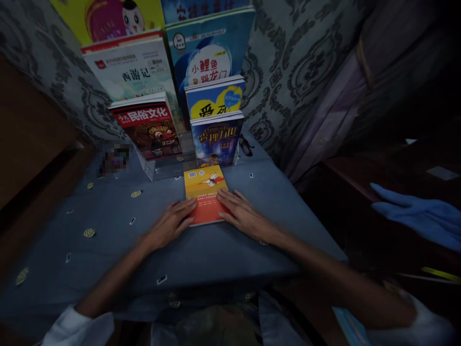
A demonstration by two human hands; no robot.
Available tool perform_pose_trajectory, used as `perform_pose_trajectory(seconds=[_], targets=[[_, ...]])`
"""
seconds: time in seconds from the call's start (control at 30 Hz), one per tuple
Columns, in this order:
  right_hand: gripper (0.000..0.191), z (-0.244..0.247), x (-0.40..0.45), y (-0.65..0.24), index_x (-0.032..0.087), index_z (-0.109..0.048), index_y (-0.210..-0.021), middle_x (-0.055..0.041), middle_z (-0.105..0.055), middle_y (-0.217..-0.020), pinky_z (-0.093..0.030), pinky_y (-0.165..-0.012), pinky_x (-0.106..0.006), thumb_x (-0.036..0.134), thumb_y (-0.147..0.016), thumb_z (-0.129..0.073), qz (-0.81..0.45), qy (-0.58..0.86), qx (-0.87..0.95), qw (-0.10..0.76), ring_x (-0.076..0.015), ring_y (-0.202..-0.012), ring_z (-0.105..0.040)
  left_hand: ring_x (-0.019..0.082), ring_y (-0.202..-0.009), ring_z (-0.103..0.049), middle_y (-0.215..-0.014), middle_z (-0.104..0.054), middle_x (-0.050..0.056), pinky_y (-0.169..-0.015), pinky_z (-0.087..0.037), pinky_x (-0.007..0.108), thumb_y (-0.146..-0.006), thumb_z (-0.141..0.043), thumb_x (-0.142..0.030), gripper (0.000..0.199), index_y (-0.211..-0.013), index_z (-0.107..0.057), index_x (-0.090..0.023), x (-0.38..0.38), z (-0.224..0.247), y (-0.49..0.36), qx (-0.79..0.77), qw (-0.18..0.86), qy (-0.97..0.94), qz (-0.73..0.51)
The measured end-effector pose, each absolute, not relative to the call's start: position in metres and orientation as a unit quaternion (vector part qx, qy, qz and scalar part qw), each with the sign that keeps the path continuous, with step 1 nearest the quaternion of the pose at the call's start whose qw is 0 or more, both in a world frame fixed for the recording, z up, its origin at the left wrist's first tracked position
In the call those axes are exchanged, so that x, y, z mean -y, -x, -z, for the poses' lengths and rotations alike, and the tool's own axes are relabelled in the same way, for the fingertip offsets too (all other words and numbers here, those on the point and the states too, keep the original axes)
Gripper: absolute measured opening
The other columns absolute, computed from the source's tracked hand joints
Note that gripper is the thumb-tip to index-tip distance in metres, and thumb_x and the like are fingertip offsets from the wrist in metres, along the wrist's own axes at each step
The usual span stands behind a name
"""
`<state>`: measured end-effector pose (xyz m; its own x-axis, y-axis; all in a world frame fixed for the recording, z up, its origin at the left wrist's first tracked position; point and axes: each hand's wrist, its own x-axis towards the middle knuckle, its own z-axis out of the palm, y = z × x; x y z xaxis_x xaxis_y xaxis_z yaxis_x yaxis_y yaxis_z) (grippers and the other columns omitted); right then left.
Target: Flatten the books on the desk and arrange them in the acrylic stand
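A thin yellow and orange book (205,185) lies flat on the blue tablecloth (118,259), just in front of the standing books. My left hand (173,222) rests on its left edge with the fingers stretched out. On its right side lies my right hand (245,214), fingers extended and flat over the cover's edge. Neither hand is wrapped round anything. Behind the flat book stands a dark blue book (216,139), with a yellow and blue one (216,98) behind it. A red book (153,132) stands to the left, before a pale book (133,67).
Clear stands hold the books against a patterned wall (288,53). Dark glasses (246,145) lie right of the books. A blurred-out item (114,159) is at the left. A blue glove (421,211) lies on a dark surface at the right, beyond the table edge.
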<state>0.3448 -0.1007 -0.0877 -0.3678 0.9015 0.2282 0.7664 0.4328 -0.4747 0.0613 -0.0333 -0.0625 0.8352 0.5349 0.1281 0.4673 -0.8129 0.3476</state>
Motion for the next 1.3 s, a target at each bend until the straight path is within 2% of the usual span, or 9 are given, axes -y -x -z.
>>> perform_pose_trajectory(seconds=[0.17, 0.37, 0.5, 0.73, 0.9, 1.0, 1.13, 1.2, 1.3], targets=[[0.057, 0.088, 0.043, -0.346, 0.018, -0.043, -0.151, -0.0144, -0.039, -0.160, -0.029, -0.122, -0.055, 0.047, -0.102, -0.042, -0.153, 0.536, 0.792, 0.251, -0.0297, -0.150, -0.029, 0.023, -0.145, -0.043, -0.153, -0.049, 0.013, -0.121, -0.034, 0.047, -0.103, -0.037, -0.041, 0.050, -0.144, -0.052, -0.015, -0.026, 0.072, -0.089, -0.318, 0.142, -0.924, -0.158], [0.058, 0.092, 0.012, -0.342, 0.006, -0.045, -0.147, -0.0229, -0.040, -0.157, -0.030, -0.121, -0.055, 0.040, -0.100, -0.041, -0.126, 0.599, 0.745, 0.266, -0.0345, -0.149, -0.032, 0.025, -0.142, -0.046, -0.149, -0.052, 0.017, -0.121, -0.034, 0.047, -0.103, -0.032, -0.034, 0.049, -0.139, -0.055, -0.010, -0.046, 0.089, -0.109, -0.389, 0.084, -0.895, -0.202], [0.055, 0.098, 0.015, -0.341, 0.011, -0.044, -0.149, -0.0189, -0.038, -0.159, -0.031, -0.121, -0.053, 0.036, -0.100, -0.040, -0.121, 0.599, 0.739, 0.285, -0.0325, -0.147, -0.038, 0.030, -0.143, -0.044, -0.152, -0.049, 0.018, -0.116, -0.038, 0.054, -0.104, -0.031, -0.033, 0.048, -0.143, -0.052, -0.013, -0.035, 0.101, -0.113, -0.440, 0.063, -0.863, -0.240], [0.055, 0.102, 0.029, -0.339, 0.014, -0.042, -0.150, -0.0168, -0.038, -0.160, -0.033, -0.120, -0.055, 0.037, -0.100, -0.039, -0.115, 0.594, 0.739, 0.295, -0.0324, -0.147, -0.037, 0.029, -0.141, -0.047, -0.144, -0.058, 0.014, -0.117, -0.038, 0.054, -0.103, -0.034, -0.030, 0.045, -0.145, -0.050, -0.020, -0.025, 0.105, -0.110, -0.427, 0.064, -0.868, -0.247], [0.057, 0.098, 0.069, -0.335, 0.012, -0.043, -0.149, -0.0198, -0.038, -0.159, -0.032, -0.121, -0.055, 0.042, -0.102, -0.038, -0.115, 0.594, 0.746, 0.277, -0.0332, -0.147, -0.037, 0.029, -0.151, -0.030, -0.157, -0.043, 0.014, -0.119, -0.035, 0.056, -0.105, -0.033, -0.030, 0.046, -0.148, -0.046, -0.020, 0.010, 0.107, -0.101, -0.404, 0.076, -0.873, -0.261], [0.057, 0.098, 0.101, -0.331, 0.016, -0.041, -0.151, -0.0174, -0.038, -0.160, -0.032, -0.121, -0.056, 0.044, -0.102, -0.039, -0.117, 0.587, 0.751, 0.279, -0.0320, -0.148, -0.035, 0.027, -0.153, -0.023, -0.162, -0.034, 0.013, -0.121, -0.033, 0.056, -0.106, -0.032, -0.030, 0.048, -0.152, -0.038, -0.020, 0.042, 0.104, -0.093, -0.382, 0.094, -0.883, -0.255], [0.056, 0.100, 0.148, -0.335, 0.021, -0.040, -0.154, -0.0140, -0.041, -0.159, -0.032, -0.121, -0.057, 0.043, -0.103, -0.042, -0.114, 0.564, 0.771, 0.275, -0.0311, -0.148, -0.036, 0.025, -0.150, -0.031, -0.157, -0.042, 0.014, -0.119, -0.037, 0.052, -0.106, -0.031, -0.027, 0.049, -0.154, -0.034, -0.019, 0.081, 0.099, -0.084, -0.360, 0.093, -0.901, -0.223], [0.056, 0.098, 0.173, -0.344, 0.028, -0.032, -0.158, -0.0090, -0.042, -0.159, -0.033, -0.121, -0.055, 0.035, -0.103, -0.042, -0.115, 0.529, 0.794, 0.275, -0.0276, -0.147, -0.037, 0.025, -0.150, -0.033, -0.156, -0.044, 0.014, -0.118, -0.040, 0.051, -0.106, -0.030, -0.028, 0.048, -0.154, -0.034, -0.019, 0.097, 0.097, -0.079, -0.358, 0.081, -0.906, -0.209], [0.065, 0.090, 0.209, -0.360, 0.037, -0.017, -0.160, 0.0000, -0.038, -0.161, -0.035, -0.122, -0.045, 0.020, -0.102, -0.039, -0.130, 0.480, 0.826, 0.266, -0.0193, -0.148, -0.035, 0.024, -0.150, -0.033, -0.158, -0.042, 0.012, -0.118, -0.039, 0.050, -0.107, -0.032, -0.028, 0.050, -0.156, -0.031, -0.022, 0.116, 0.093, -0.073, -0.352, 0.073, -0.913, -0.192]])
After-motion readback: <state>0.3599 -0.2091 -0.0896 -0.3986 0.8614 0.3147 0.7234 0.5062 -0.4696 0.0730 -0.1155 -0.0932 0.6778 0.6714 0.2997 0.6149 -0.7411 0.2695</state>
